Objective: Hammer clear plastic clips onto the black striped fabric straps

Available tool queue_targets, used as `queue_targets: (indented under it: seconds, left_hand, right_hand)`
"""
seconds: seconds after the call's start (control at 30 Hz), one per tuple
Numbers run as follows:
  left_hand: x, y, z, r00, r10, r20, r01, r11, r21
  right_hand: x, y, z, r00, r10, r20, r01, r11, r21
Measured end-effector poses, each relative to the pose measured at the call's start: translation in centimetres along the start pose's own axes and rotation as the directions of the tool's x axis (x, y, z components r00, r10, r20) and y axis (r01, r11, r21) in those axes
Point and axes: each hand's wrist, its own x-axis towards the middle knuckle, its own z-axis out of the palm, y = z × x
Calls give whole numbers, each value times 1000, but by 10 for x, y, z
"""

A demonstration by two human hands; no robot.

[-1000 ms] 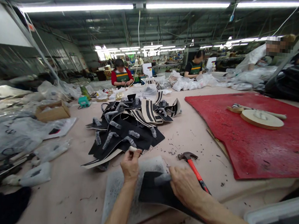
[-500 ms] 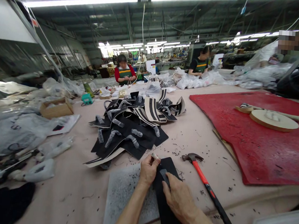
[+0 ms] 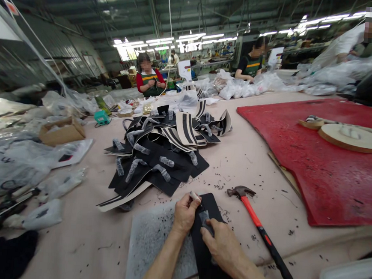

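Observation:
A flat black piece lies on a grey cutting pad at the table's near edge. My left hand is closed around a small pale punch tool, held upright over the piece's far corner. My right hand presses flat on the black piece, its fingers on a grey strip attached there. A hammer with a red and black handle rests on the table just right of my hands.
A heap of black and striped cut pieces sits beyond the pad. A red mat with a round wooden disc covers the right. Plastic bags and a cardboard box crowd the left. Other people work at the far end.
My left hand came right from the heap to the black piece, which turned lengthwise under my right hand. Over the last half second both hands have hardly moved.

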Motion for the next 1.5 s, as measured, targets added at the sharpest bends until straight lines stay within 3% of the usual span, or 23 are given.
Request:
queue_targets:
  seconds: [0.37,0.47,0.53,0.67,0.77,0.83,0.9,0.97,1.03,1.1,1.2,1.27,1.33,1.37,1.43,1.5]
  left_hand:
    - [-2,1,4,999,43,26,-46,992,120]
    - [-4,-3,5,997,72,17,-74,982,175]
    - [-5,-5,5,994,111,20,-113,971,212]
    - [-8,-3,5,978,201,56,-208,930,304]
    - [-10,1,5,965,245,97,-263,896,357]
    - [-9,3,6,959,257,120,-284,884,372]
    - [-7,5,5,957,256,138,-290,881,373]
    - [-4,5,4,955,249,160,-291,888,357]
    - [-1,4,2,952,240,190,-292,895,336]
    - [1,3,1,948,237,212,-297,896,329]
    - [1,0,1,941,253,227,-320,884,341]
    - [-1,-2,2,935,270,231,-339,872,354]
    - [-1,-2,2,928,285,239,-358,858,367]
    - [-2,-2,2,925,291,244,-367,851,376]
    - [-2,-2,2,920,298,256,-381,837,392]
    - [-2,0,2,916,303,263,-389,828,403]
  right_hand:
    - [-3,1,-2,1000,13,9,-14,998,59]
    - [-8,4,-10,999,-40,26,36,991,131]
    - [-10,14,-18,997,-68,-36,72,989,131]
    - [-9,59,-36,938,-109,-329,34,973,-227]
    - [-8,99,-48,923,-65,-379,-115,894,-433]
    - [-8,118,-54,932,66,-355,-190,925,-327]
    - [-8,127,-59,937,250,-244,-257,966,3]
    - [-8,126,-63,932,359,-48,-327,891,314]
    - [-9,116,-67,925,367,97,-371,817,442]
    - [-12,98,-74,925,355,139,-375,784,494]
    - [-18,62,-90,956,293,13,-252,799,546]
    - [-22,41,-100,966,140,-217,-31,897,442]
    - [-24,30,-104,905,-92,-415,174,971,165]
    - [-24,28,-105,873,-206,-443,229,973,-1]
    - [-22,29,-105,861,-362,-357,265,919,-291]
    - [-20,30,-110,887,-413,-209,279,837,-471]
